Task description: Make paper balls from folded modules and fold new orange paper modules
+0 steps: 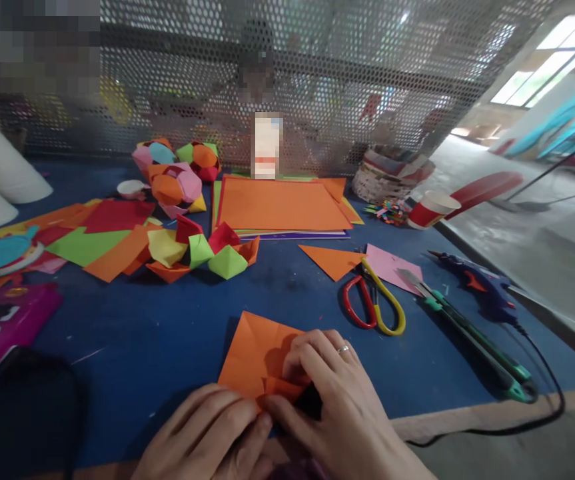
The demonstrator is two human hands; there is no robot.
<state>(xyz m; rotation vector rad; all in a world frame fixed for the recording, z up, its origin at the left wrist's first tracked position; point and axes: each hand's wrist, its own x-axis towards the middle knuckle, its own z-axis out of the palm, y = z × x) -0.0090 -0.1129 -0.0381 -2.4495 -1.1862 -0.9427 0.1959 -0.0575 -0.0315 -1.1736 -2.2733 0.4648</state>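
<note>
An orange sheet of paper (250, 347) lies at the near edge of the blue table, creased, with its near side turned up. My left hand (207, 430) is closed on the near left edge, thumb and fingertips pressed together there. A ring shows on my right hand (324, 380), which is curled over the right part of the sheet; its thumb and fingers pinch the folded flap (282, 388). Part of the sheet is hidden under both hands.
Scissors (374, 300), a utility knife (472, 333) and a glue gun (484, 283) lie to the right. Stacked coloured paper (287, 203) is at the back. Folded paper pieces (227, 261) and paper balls (174, 185) stand left of centre. A paper cup (431, 210) is back right.
</note>
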